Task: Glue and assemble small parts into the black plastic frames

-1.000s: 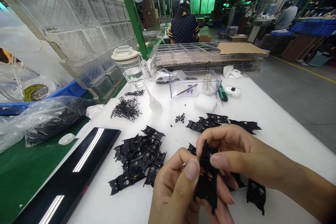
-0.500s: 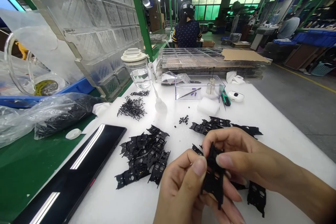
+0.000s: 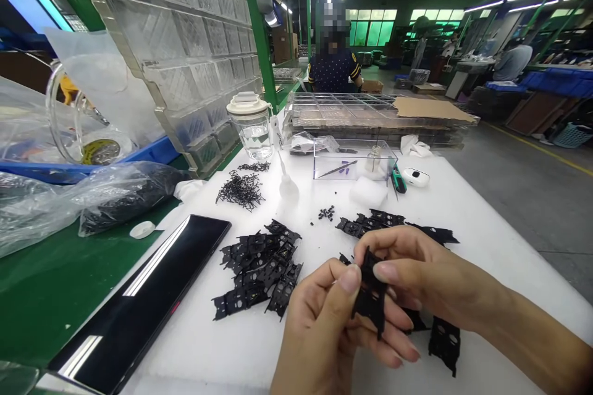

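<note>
Between my two hands is a flat black plastic part (image 3: pixel 369 311) with holes and notched ends, tilted upright. My left hand (image 3: pixel 324 321) pinches its left edge between thumb and forefinger, the other fingers curled behind it. On its upper end, the thumb and forefinger of my right hand (image 3: pixel 417 265) close from the right; whether a smaller piece sits under them is hidden. A heap of similar black parts (image 3: pixel 259 268) lies left of my hands. More black parts (image 3: pixel 370 220) lie beyond them, and another black part (image 3: pixel 445 344) rests under my right wrist.
A dark glossy panel (image 3: pixel 143 302) lies at left. Farther back are thin black pieces (image 3: pixel 241 190), tiny black bits (image 3: pixel 327 213), a squeeze bulb (image 3: pixel 288 188), a lidded cup (image 3: pixel 252 129), a clear box (image 3: pixel 333 166) and a green-handled cutter (image 3: pixel 397 179). A person (image 3: pixel 334 71) sits beyond stacked trays (image 3: pixel 343 112).
The view has shifted slightly, so the table things appear a little farther right. Both hands keep their grip on the black part, which appears slightly higher and more to the left.
</note>
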`<action>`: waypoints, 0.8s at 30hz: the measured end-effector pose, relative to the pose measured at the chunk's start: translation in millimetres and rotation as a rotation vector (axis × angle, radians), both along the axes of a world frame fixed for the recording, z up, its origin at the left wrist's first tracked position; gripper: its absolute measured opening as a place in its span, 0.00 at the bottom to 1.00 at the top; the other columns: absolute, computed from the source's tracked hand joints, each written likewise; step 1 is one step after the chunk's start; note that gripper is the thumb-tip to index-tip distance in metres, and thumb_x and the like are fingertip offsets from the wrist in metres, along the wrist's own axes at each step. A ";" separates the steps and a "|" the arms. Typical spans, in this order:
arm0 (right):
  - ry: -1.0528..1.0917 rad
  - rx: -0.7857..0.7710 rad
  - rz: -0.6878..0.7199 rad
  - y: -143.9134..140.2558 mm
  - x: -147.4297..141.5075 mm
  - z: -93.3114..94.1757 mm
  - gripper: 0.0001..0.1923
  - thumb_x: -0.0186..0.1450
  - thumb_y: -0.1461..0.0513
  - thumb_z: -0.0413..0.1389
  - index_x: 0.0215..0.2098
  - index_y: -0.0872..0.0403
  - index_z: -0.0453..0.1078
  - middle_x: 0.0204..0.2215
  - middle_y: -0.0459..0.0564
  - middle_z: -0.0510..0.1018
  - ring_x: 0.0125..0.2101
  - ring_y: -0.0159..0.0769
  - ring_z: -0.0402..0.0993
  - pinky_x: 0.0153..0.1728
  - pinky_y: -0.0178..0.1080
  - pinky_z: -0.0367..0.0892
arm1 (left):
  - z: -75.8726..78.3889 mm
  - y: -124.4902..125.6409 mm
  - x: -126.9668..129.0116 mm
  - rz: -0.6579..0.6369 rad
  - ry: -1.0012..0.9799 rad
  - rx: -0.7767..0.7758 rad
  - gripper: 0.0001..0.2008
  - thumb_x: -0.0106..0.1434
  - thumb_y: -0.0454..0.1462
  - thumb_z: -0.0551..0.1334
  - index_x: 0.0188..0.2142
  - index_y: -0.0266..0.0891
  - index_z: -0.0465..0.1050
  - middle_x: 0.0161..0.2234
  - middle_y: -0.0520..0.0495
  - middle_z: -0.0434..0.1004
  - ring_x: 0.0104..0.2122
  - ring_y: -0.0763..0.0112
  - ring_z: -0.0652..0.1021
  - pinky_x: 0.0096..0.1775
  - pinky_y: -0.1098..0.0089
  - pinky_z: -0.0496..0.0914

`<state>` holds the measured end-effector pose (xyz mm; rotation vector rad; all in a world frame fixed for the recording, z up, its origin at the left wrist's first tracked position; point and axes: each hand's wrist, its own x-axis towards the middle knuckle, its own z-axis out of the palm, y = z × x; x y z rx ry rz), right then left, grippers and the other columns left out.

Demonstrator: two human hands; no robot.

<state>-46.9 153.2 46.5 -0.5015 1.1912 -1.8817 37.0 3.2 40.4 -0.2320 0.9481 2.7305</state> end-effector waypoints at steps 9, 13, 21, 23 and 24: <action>0.023 -0.006 -0.008 -0.9 1.2 1.3 0.10 0.67 0.59 0.66 0.41 0.59 0.77 0.23 0.44 0.73 0.20 0.22 0.64 0.21 0.24 0.57 | 1.3 1.3 0.4 0.043 -0.006 -0.011 0.17 0.66 0.43 0.71 0.29 0.30 0.77 0.23 0.44 0.84 0.19 0.73 0.82 0.21 0.82 0.73; 0.006 -0.034 0.003 -2.3 1.5 0.8 0.10 0.67 0.59 0.66 0.41 0.59 0.76 0.23 0.44 0.74 0.21 0.22 0.64 0.22 0.26 0.58 | 0.5 0.6 0.4 0.030 -0.006 -0.013 0.18 0.64 0.44 0.72 0.27 0.32 0.76 0.23 0.44 0.84 0.19 0.74 0.81 0.21 0.82 0.72; 0.051 -0.016 -0.017 -1.9 3.9 3.2 0.12 0.68 0.58 0.65 0.45 0.58 0.75 0.25 0.45 0.78 0.21 0.23 0.68 0.23 0.26 0.60 | 4.4 -0.7 0.9 0.015 0.004 -0.049 0.18 0.66 0.45 0.70 0.29 0.32 0.75 0.23 0.45 0.83 0.18 0.75 0.80 0.21 0.82 0.72; 0.032 -0.033 -0.016 -2.6 5.0 4.8 0.11 0.70 0.58 0.63 0.46 0.57 0.75 0.24 0.45 0.76 0.21 0.23 0.68 0.22 0.25 0.60 | 4.5 -0.4 1.4 0.024 0.006 -0.061 0.18 0.67 0.45 0.69 0.30 0.32 0.74 0.25 0.43 0.84 0.19 0.75 0.81 0.22 0.82 0.72; 0.015 -0.045 -0.011 -2.9 5.4 5.5 0.10 0.71 0.59 0.62 0.46 0.58 0.75 0.23 0.44 0.76 0.21 0.23 0.68 0.22 0.25 0.60 | 4.1 -0.1 1.5 0.029 0.014 -0.065 0.18 0.67 0.45 0.69 0.30 0.32 0.74 0.26 0.42 0.85 0.19 0.75 0.81 0.22 0.82 0.72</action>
